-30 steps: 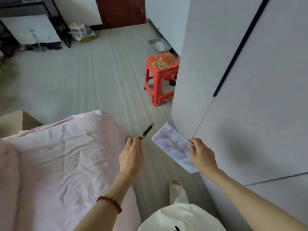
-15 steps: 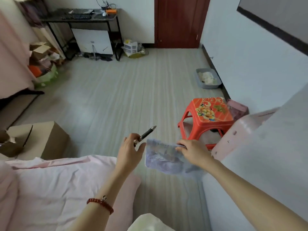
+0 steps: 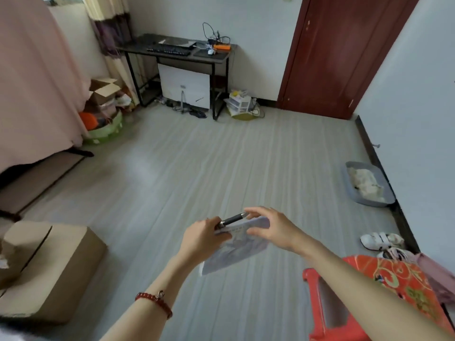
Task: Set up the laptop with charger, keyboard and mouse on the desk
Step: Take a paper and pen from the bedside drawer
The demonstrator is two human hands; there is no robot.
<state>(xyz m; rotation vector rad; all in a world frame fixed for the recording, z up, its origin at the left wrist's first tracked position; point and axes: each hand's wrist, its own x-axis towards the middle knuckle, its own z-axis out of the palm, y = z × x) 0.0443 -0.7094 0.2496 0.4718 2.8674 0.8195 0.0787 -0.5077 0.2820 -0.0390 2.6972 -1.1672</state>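
Left hand [image 3: 200, 238] curled around a dark pen [image 3: 231, 219] and gripping also the near edge of a pale booklet [image 3: 236, 247], with a red bead bracelet [image 3: 155, 301] on the wrist. Right hand [image 3: 268, 227] just above the far end of the booklet, fingers loosely bent and spread, fingertips close to the tip of the pen; not possible to tell if touching or holding something. Both hands in the air over the grey floor [image 3: 221, 156], in the middle of the room.

Far away, against the back wall, a black desk [image 3: 177, 51] with a black keyboard [image 3: 168, 50], a flat grey laptop [image 3: 176, 42] behind it, a small white mouse [image 3: 210, 52], and an orange power strip [image 3: 221, 47] with tangled cables. To the right of the desk, a dark red door [image 3: 344, 52]. Near the right forearm, a red plastic stool [image 3: 384, 299]. Beside the right wall, a grey tray [image 3: 366, 185] and white shoes [image 3: 381, 241]. At lower left, a cardboard box [image 3: 49, 264].
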